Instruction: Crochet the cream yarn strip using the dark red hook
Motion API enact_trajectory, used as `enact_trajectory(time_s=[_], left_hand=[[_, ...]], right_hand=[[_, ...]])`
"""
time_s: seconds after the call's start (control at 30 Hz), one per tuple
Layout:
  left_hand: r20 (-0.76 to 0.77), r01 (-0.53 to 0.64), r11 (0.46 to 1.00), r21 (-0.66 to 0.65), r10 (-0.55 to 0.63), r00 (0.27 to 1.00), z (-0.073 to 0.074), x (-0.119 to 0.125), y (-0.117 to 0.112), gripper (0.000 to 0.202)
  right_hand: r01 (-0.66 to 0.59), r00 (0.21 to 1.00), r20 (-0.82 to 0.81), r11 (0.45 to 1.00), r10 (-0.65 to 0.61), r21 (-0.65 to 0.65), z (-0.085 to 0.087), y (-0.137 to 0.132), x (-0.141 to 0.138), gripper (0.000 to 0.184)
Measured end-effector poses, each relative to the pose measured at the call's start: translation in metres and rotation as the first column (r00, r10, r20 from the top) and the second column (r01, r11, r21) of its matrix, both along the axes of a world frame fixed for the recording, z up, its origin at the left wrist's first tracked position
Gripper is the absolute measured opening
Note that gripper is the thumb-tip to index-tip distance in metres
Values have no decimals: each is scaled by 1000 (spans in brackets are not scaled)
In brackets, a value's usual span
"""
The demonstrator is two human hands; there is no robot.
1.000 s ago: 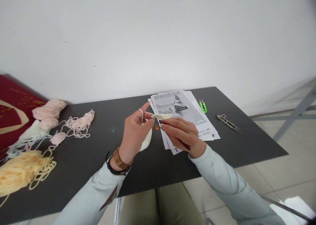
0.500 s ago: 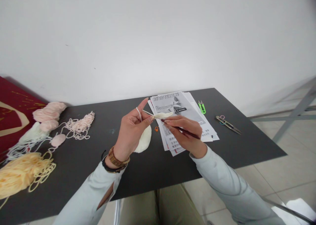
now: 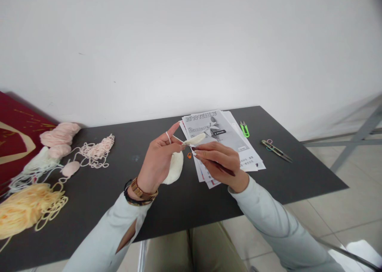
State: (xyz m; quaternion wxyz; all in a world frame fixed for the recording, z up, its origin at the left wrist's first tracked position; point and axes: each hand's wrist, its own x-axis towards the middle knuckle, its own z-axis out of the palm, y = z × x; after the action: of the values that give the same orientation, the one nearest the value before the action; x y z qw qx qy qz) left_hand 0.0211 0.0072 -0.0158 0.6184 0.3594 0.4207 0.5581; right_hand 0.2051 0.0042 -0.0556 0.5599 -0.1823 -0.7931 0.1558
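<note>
Above the dark table (image 3: 286, 176), my left hand (image 3: 158, 160) pinches a small cream crochet piece (image 3: 195, 139). White yarn is looped over that hand's raised forefinger. My right hand (image 3: 219, 160) is closed on a thin crochet hook (image 3: 178, 139), whose tip pokes out to the left of the piece. A larger cream knitted piece (image 3: 174, 166) lies on the table, just under and behind my left hand. A small orange stitch marker (image 3: 189, 155) sits between my hands.
Printed instruction sheets (image 3: 221, 138) lie beyond my right hand. Green thread snips (image 3: 244, 129) and dark scissors (image 3: 276, 148) with small rings rest at the right. Pink yarn (image 3: 59, 135), loose pink strands (image 3: 97, 149) and yellow yarn (image 3: 25, 212) fill the left. A red cloth (image 3: 14, 138) is far left.
My hands stay at the same spot. The right hand has turned, so the hook's dark handle, visible half a second ago, is now hidden under it. The cream piece has tilted slightly.
</note>
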Motion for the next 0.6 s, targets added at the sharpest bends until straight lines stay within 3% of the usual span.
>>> enact_trajectory(time_s=[0.27,0.47,0.53,0.6], left_hand=[[-78,-34,988,149,46,996,-8,6,-5,72],[134,-16,996,90,4,991,-3,10,-10,78],[205,32,998,45,-40,978,-1,10,-10,75],[258,85,996,3,-83,963,1,9,-9,71]], right_hand=[[-50,984,-176,975,12,-215,6,2,-4,19],[-187,906,-422,890,-7,-416,0,4,-9,10],[-242,882,-471,867,9,-436,-2,4,-11,9],[-236,882,-470,881,18,-409,-1,2,-11,11]])
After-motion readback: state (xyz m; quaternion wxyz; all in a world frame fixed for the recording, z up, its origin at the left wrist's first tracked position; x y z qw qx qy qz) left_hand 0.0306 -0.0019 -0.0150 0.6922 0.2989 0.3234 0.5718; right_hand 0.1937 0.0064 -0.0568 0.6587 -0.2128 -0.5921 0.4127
